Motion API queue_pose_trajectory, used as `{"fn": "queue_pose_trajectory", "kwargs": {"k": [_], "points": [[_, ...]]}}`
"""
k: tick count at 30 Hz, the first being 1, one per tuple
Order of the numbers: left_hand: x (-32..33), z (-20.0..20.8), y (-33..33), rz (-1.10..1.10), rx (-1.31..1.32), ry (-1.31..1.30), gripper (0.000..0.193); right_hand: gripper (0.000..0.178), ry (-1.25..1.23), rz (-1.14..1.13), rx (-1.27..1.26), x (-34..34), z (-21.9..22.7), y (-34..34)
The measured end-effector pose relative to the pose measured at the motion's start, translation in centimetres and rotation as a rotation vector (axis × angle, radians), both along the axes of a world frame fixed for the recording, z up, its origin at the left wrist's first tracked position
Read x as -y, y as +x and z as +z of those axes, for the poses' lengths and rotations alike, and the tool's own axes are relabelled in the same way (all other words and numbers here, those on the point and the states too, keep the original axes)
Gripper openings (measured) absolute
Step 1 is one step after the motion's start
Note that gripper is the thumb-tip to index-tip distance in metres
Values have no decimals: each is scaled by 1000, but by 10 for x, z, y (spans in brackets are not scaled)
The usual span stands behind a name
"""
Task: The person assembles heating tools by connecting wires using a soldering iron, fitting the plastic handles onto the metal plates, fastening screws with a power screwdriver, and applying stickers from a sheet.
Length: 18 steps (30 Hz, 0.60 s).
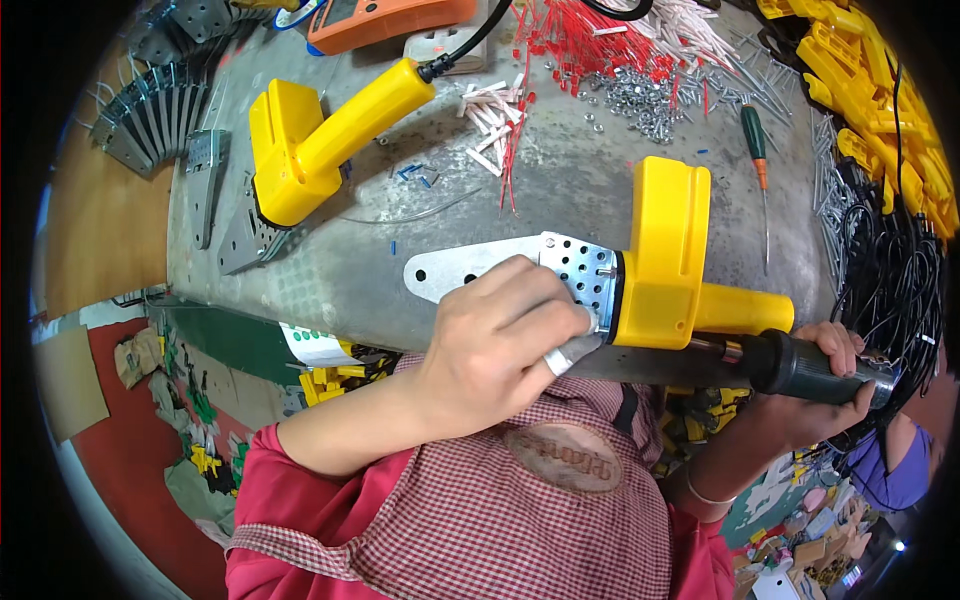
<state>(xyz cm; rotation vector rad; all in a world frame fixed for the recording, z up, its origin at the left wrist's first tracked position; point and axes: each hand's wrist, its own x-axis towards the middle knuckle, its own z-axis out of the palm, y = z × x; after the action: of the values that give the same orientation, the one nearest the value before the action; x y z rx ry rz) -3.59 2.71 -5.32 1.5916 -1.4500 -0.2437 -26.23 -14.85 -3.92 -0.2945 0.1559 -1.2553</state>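
Note:
My left hand [500, 340] is closed on the perforated metal bracket [578, 262] of a yellow-handled tool [665, 250], its fingers at the bracket's near edge. A flat grey metal plate [440, 264] with round holes sticks out leftward from the bracket, partly behind my hand. The yellow housing stands upright, and its grip points to the right. My right hand [838, 352] is wrapped round a dark cylindrical power screwdriver [812, 376]. Its tip points left at the near side of the yellow housing, by the bracket; whether it meets a screw is hidden.
Another yellow-handled tool [330, 135] with a black cord lies back left, near stacked metal plates [150, 118]. Red-wired parts [600, 35], white sleeves [492, 118] and nuts [640, 100] lie behind. Rightward are a green-handled screwdriver [753, 135], yellow housings [870, 70] and black cables [895, 290].

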Motion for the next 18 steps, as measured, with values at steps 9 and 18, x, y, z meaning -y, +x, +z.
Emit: {"fn": "queue_pose_trajectory", "kwargs": {"k": [9, 18], "points": [[3, 2, 11, -118, -174, 96, 14, 30, 53, 6, 24, -2, 2, 4], [8, 2, 17, -198, -104, 93, 9, 27, 6, -21, 78, -5, -3, 9]]}}
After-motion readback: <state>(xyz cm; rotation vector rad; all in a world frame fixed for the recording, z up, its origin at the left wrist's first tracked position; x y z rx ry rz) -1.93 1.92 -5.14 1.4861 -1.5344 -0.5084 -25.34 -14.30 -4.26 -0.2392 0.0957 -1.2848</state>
